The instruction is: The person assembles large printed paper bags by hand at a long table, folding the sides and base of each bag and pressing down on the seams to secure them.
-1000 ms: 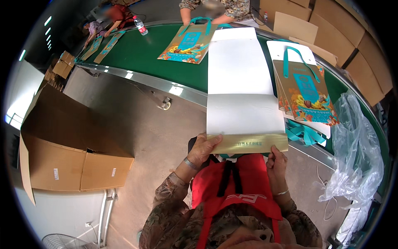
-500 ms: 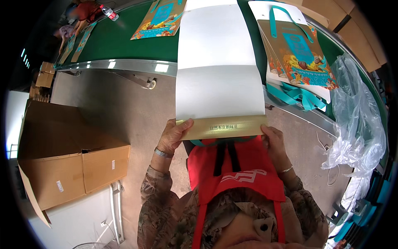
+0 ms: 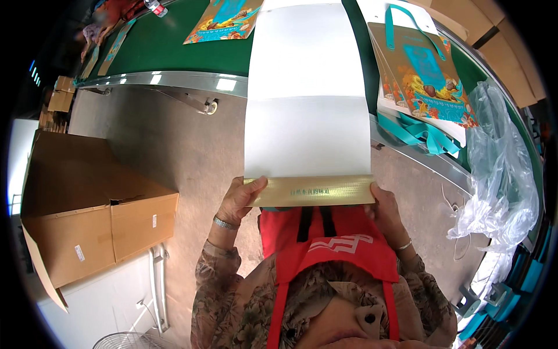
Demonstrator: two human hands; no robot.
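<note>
A long white paperboard sheet [image 3: 308,134] stretches from the green table toward my body, with a crease across its middle. Its near end carries a gold flap [image 3: 314,191] with small printed characters. My left hand [image 3: 237,200] grips the left end of that flap, thumb on top. At the flap's right end, my right hand [image 3: 386,206] holds the edge, its thumb against the corner and its other fingers mostly hidden. To the right lies a stack of gold and teal printed paper bags [image 3: 427,75] with teal ribbon handles [image 3: 418,134].
Another printed bag [image 3: 224,23] lies on the green table [image 3: 163,49], near a bottle [image 3: 156,7]. Clear plastic wrap [image 3: 491,163] hangs over the table's right edge. An open cardboard box [image 3: 99,215] stands at left. Another person's arm [image 3: 107,29] reaches in at far left.
Both hands have drawn the gold flap slightly closer to my body, and the white sheet has come with it. The surroundings shift a little with my head.
</note>
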